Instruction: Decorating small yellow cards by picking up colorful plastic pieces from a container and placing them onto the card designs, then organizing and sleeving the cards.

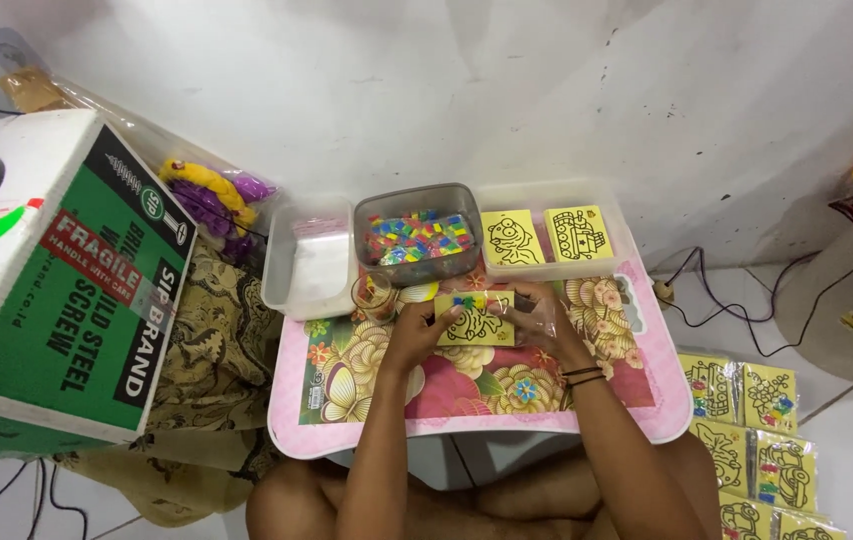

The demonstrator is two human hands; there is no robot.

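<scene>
Both of your hands, the left hand (417,330) and right hand (539,322), are pinching the yellow picture card (475,319) by its short edges above the pink surface (637,400), each grip pressed together on light, thin, probably easily bent card.

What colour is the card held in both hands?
Yellow card with a black line drawing, in the head view.

A green-and-white cardboard box (57,280) stands far left — yellow wrapped card packs (757,440) lie on the floor, right.
</scene>
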